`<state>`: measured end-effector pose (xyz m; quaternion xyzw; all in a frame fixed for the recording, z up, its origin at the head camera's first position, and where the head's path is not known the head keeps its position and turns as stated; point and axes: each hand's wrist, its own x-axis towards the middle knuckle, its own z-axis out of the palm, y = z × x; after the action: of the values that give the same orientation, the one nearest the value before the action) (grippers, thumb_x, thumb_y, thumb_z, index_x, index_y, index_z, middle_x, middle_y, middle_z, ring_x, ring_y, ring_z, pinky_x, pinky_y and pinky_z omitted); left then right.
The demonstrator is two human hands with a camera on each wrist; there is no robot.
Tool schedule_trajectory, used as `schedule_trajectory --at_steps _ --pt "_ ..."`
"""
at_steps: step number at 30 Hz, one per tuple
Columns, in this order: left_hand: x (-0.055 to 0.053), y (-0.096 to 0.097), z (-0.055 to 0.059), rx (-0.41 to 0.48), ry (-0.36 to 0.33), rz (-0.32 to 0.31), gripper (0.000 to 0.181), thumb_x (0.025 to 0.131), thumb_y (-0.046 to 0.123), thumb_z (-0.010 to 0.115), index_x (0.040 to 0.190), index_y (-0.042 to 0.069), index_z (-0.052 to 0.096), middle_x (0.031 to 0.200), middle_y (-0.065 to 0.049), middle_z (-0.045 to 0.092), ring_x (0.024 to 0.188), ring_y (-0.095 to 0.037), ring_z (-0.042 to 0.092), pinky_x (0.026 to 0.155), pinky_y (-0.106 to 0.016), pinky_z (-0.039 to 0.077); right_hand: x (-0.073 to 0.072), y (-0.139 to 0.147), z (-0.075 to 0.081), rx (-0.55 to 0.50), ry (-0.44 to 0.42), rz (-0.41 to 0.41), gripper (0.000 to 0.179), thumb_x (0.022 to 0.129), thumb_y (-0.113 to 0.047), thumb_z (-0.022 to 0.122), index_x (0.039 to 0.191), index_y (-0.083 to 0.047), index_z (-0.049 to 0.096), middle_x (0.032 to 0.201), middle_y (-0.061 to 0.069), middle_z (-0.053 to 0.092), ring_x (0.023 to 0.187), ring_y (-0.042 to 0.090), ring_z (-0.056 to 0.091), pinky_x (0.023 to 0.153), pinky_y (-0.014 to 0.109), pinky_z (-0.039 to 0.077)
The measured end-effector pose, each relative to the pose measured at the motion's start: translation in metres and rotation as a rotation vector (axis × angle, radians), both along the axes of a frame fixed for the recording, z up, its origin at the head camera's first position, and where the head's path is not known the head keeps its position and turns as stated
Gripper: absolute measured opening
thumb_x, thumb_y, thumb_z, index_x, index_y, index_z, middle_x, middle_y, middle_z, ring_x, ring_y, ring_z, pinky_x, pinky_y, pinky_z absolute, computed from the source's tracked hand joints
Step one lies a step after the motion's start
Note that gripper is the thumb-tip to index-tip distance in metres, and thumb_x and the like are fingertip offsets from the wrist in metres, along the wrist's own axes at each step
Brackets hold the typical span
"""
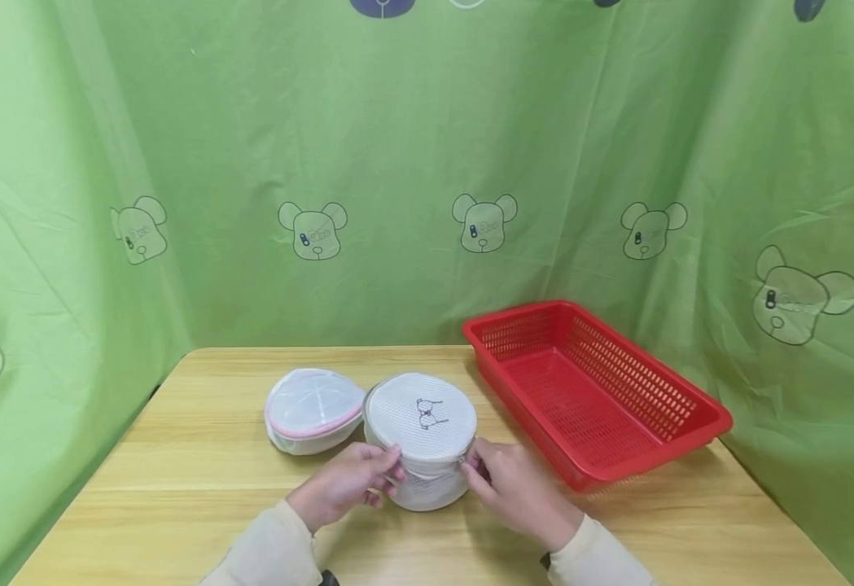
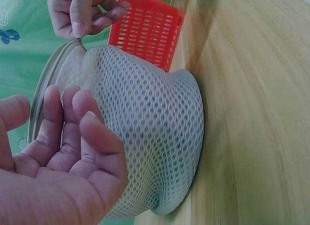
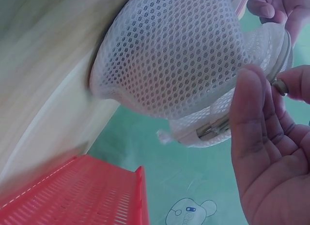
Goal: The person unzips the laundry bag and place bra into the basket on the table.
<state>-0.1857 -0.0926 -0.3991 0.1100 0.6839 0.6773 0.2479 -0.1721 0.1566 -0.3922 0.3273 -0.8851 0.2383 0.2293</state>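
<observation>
The right hand's (image 1: 518, 488) grip is nearly closed, thumb and forefinger pinching a small metal zip pull (image 3: 280, 87) at the upper edge of a round white mesh laundry bag (image 1: 421, 423). The left hand's (image 1: 349, 480) grip is released: its fingers curve loosely and its thumb stands apart from them, close against the near left side of the same bag. Whether those fingertips touch the mesh cannot be told.

The bag stands upright on a pale wood-grain bench (image 1: 199, 456), in front of the person. Its flat round top bears a dark line drawing (image 1: 430, 413), and a zip seam runs around the edge below it. The honeycomb side wall sags, with soft creases and dents toward the base.

Just left of it lies a low, rounded white pouch with pink trim (image 1: 313, 407). On the right sits a rectangular red plastic basket with slotted walls (image 1: 573, 399).
</observation>
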Motion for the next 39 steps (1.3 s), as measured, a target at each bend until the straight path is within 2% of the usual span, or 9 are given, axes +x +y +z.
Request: schedule_trajectory --at_steps 7,17,29,39 --pt "0.002 0.005 -0.001 -0.031 -0.002 -0.007 0.037 0.1 0.036 0.05 0.086 0.006 0.064 0.087 -0.002 0.064 0.074 -0.014 0.058 0.061 -0.025 0.043 0.002 -0.007 0.001 -0.013 -0.042 0.039 0.018 0.084 -0.004 0.067 0.076 -0.014 0.055 0.062 -0.014 0.043 0.055 -0.002 0.04 0.046 0.013 0.038" --pt "0.004 0.013 -0.001 -0.036 -0.016 -0.019 0.041 0.101 0.04 0.048 0.091 0.003 0.062 0.088 -0.003 0.063 0.074 -0.014 0.058 0.06 -0.025 0.043 0.003 -0.013 0.0 -0.042 0.035 0.084 0.017 0.083 -0.003 0.068 0.075 -0.013 0.055 0.062 -0.014 0.045 0.054 -0.004 0.038 0.046 0.01 0.035" --pt "0.006 0.024 -0.002 -0.049 -0.014 -0.036 0.046 0.101 0.043 0.046 0.096 0.001 0.062 0.089 -0.003 0.063 0.074 -0.014 0.058 0.058 -0.024 0.043 0.007 -0.019 0.002 -0.041 -0.021 0.082 0.016 0.084 -0.003 0.067 0.075 -0.011 0.056 0.063 -0.012 0.045 0.054 -0.004 0.038 0.045 0.011 0.036" --pt "0.007 0.029 -0.002 -0.055 -0.004 -0.015 0.035 0.1 0.036 0.051 0.086 0.006 0.063 0.085 -0.001 0.064 0.072 -0.013 0.058 0.058 -0.024 0.043 0.008 -0.021 -0.001 -0.04 -0.028 0.083 0.016 0.083 -0.004 0.067 0.074 -0.011 0.056 0.063 -0.011 0.046 0.054 -0.004 0.04 0.046 0.01 0.037"
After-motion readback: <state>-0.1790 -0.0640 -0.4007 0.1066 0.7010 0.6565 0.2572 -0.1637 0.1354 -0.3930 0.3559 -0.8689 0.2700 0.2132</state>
